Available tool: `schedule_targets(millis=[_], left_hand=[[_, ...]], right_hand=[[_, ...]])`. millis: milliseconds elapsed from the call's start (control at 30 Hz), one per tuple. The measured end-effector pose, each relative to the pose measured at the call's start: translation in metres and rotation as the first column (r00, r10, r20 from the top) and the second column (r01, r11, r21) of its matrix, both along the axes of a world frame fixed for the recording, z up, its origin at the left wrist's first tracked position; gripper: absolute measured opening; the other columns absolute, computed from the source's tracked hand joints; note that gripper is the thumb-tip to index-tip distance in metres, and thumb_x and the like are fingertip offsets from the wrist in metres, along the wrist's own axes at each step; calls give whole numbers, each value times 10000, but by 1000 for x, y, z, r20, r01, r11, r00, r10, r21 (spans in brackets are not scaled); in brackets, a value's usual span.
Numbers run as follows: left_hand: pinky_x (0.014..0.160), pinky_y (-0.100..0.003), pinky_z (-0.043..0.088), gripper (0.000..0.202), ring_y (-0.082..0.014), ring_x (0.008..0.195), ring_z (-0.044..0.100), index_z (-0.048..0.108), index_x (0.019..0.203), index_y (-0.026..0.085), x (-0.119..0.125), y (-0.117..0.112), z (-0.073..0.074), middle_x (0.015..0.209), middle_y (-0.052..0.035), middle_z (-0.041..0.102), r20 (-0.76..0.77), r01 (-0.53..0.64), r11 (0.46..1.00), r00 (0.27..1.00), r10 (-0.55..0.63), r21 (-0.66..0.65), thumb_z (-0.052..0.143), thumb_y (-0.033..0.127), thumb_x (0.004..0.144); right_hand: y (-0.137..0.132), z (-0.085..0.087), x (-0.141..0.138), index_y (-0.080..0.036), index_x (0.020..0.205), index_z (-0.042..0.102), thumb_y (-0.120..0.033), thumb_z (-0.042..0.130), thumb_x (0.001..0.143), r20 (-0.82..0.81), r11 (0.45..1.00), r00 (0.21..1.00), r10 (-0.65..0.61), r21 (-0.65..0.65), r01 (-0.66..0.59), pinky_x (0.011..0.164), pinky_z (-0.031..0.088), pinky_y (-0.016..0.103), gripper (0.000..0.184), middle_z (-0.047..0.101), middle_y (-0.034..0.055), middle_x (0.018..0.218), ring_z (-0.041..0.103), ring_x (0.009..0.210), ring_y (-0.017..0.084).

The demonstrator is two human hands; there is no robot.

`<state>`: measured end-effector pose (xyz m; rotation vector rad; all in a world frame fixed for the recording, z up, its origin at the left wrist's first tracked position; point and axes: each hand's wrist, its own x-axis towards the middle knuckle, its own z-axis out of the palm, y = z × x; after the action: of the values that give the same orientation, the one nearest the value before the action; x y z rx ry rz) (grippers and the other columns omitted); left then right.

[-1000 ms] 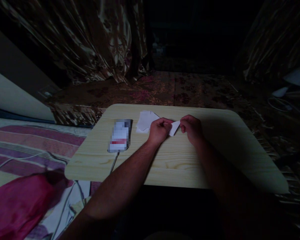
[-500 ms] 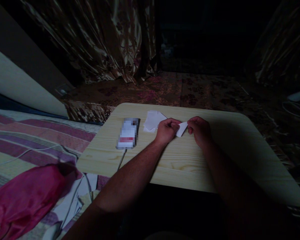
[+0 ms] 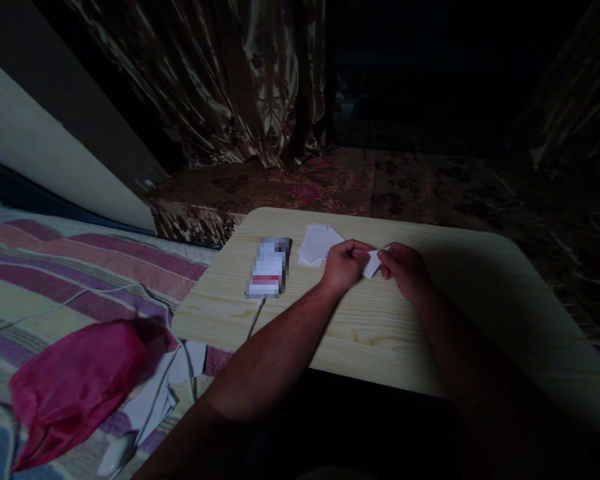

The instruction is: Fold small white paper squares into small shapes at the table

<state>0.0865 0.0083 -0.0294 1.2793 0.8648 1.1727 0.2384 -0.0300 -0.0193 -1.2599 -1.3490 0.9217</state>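
A small folded piece of white paper (image 3: pixel 373 264) is held between my two hands above the wooden-topped table (image 3: pixel 370 333). My left hand (image 3: pixel 345 265) pinches its left side, thumb on top. My right hand (image 3: pixel 404 267) is closed on its right side, fingers covering that end. Just left of my left hand lies a loose pile of white paper pieces (image 3: pixel 320 241). Farther left on the tabletop rests a phone (image 3: pixel 269 267), its screen blurred out, with a cable (image 3: pixel 256 319) running from its near end.
Left of the table is a striped bedspread (image 3: pixel 45 267) with a pink bag (image 3: pixel 80 387), white papers (image 3: pixel 155 400), a white charger (image 3: pixel 116 455) and cords. Beyond the table stand a patterned ledge (image 3: pixel 290 183) and a shiny brown curtain (image 3: pixel 260 80). The right side is dark.
The view has shifted, so the scene sits farther right. My right hand has moved inward over the paper, covering more of its right end. My left hand keeps its pinch.
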Motion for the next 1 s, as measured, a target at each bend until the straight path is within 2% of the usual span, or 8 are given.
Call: schedule_targets(millis=[133,267,567,700,833,1000], left_hand=[[509,-214,410,210,-90,528,527,703,829,125,0,1,-3,635,-7,639,6,-10,1000,1000,10,18,691,289,698],[515,-220,420,198,-97,541,545,701,833,125,0,3,-5,658,-19,657,17,-13,1000,1000,13,24,682,273,703],[516,-221,424,189,-88,512,522,697,820,129,-1,0,3,620,2,631,49,-21,1000,999,21,-11,698,255,679],[531,-223,433,204,-96,540,545,697,829,119,-1,1,2,640,-11,643,52,-14,1000,999,14,-3,701,254,676],[537,-221,435,200,-98,553,554,698,834,121,-1,3,0,653,-13,651,63,-12,1000,998,12,1,694,250,682],[525,-222,426,198,-99,548,548,703,841,126,-2,5,-2,662,-16,655,78,-35,999,996,35,3,696,248,684]], right_hand=[[1,-3,1,-192,660,521,-482,643,805,-16,1000,1000,-16,-1,16,469,334,246,346,548,-30,485,457,434,100],[1,-3,-1,-192,679,526,-466,632,819,-16,1000,1000,23,-19,-24,462,324,244,325,542,-35,480,450,430,98],[0,-3,-2,-187,681,536,-441,668,785,-49,999,998,24,-43,-26,448,303,238,304,539,-41,478,430,419,88],[0,-2,-3,-184,676,532,-399,679,771,-53,996,996,71,-52,-74,444,300,236,276,538,-41,475,425,418,85],[-1,1,-4,-177,706,551,-398,656,798,-49,995,996,74,-59,-77,445,300,234,261,534,-42,478,427,420,82],[-2,0,-5,-181,722,550,-391,692,768,-24,993,996,86,-74,-88,440,309,233,257,540,-46,495,441,423,85]])
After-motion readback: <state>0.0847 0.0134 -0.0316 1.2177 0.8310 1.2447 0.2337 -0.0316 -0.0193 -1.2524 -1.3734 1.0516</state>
